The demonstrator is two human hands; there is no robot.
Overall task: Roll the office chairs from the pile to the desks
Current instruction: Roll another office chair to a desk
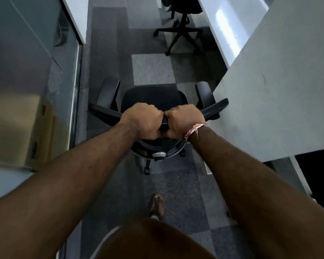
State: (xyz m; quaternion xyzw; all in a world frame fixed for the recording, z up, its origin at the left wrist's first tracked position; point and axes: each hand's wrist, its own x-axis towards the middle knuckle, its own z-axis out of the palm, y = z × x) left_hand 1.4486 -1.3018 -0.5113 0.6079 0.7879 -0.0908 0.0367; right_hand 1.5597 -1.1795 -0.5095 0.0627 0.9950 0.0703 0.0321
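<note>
While you stand behind the office chair, your left hand and right hand sit side by side, almost touching, each with fingers curled tight over the top edge of its backrest. That chair stands on the grey carpet, its right armrest just beside the corner of the white desk. Beyond the chair, a second office chair stands at the desk's far end.

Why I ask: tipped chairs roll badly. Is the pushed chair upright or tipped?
Upright: the chair shows a level seat, both hands gripping its backrest top.
</note>
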